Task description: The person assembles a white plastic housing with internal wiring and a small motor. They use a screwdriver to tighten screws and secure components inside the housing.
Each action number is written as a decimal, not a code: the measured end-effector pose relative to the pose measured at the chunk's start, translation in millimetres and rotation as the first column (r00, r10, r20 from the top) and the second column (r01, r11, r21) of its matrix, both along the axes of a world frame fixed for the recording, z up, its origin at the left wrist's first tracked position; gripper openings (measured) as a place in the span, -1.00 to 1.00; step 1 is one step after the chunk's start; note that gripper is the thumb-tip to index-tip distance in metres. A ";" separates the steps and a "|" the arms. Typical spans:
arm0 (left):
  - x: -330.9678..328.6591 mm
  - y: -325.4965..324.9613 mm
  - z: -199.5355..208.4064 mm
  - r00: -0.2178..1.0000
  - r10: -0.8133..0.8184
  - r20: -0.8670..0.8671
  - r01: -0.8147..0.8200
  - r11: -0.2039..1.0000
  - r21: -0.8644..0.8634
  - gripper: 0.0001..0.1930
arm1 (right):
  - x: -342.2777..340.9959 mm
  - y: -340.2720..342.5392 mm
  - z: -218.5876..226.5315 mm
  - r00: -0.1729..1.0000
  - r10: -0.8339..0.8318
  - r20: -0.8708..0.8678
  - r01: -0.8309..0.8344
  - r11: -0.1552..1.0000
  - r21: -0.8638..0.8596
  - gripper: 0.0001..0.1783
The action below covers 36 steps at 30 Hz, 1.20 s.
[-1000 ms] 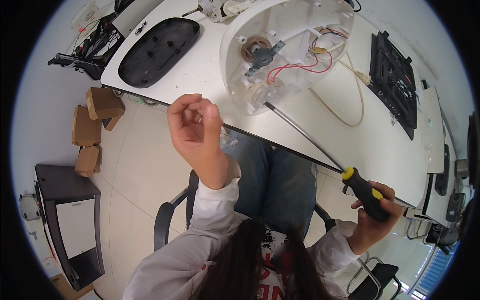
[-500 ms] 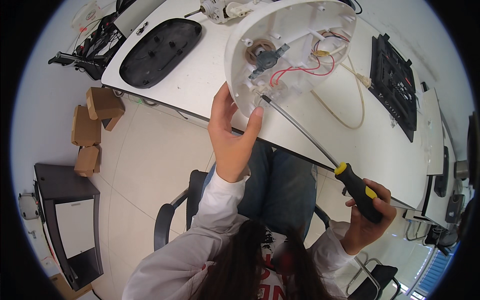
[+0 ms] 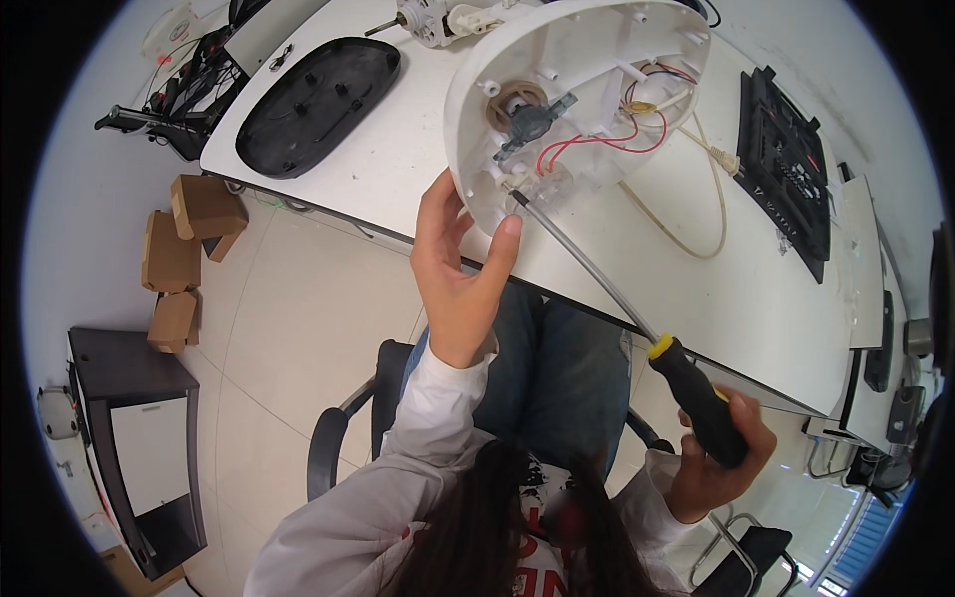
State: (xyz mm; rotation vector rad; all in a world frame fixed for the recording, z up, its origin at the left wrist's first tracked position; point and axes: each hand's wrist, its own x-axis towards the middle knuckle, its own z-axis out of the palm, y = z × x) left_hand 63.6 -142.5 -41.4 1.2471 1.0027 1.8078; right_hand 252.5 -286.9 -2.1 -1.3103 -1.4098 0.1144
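A white plastic housing [image 3: 597, 90] stands tilted at the table's front edge, its hollow inner side toward me. Inside it are a dark grey bracket-like part [image 3: 535, 124], red wires [image 3: 607, 146] and a small clear plastic piece [image 3: 552, 187]. My left hand [image 3: 458, 279] grips the housing's lower left rim, thumb in front and fingers behind. In my right hand [image 3: 726, 448] is a long screwdriver [image 3: 597, 274] with a black and yellow handle. Its tip reaches the lower inside of the housing, near the clear piece; exact contact is hard to see.
On the white table [image 3: 418, 139] lie a black oval cover [image 3: 318, 104] at left and an open black tool case [image 3: 786, 169] at right. A beige cord [image 3: 686, 244] loops beside the housing. A white mechanical part [image 3: 438, 20] sits at the back. Cardboard boxes [image 3: 171, 264] are on the floor at left.
My right hand has shifted slightly left and down with the screwdriver, turning its handle. The tip has moved a little down and left. The left hand and housing have barely moved.
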 end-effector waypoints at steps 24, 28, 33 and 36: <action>-3.5 -0.5 3.6 1.000 -0.001 0.007 0.002 0.998 -0.062 -0.52 | -17.7 2.8 21.3 0.996 0.035 -0.080 -0.054 0.970 -0.237 -0.46; -2.8 -0.2 6.2 1.000 0.019 -0.011 -0.020 0.997 -0.080 -0.56 | -9.8 -5.9 16.4 0.999 0.044 -0.006 -0.044 0.954 -0.297 -0.38; -1.7 3.8 6.5 0.999 0.043 -0.014 -0.044 0.997 -0.056 -0.59 | -5.9 -0.9 12.6 0.997 0.017 0.076 0.003 0.968 -0.252 -0.43; -1.1 5.7 7.3 0.998 0.054 -0.016 -0.055 0.997 -0.049 -0.61 | -6.9 -1.1 13.4 0.999 -0.006 0.037 0.015 0.966 -0.257 -0.45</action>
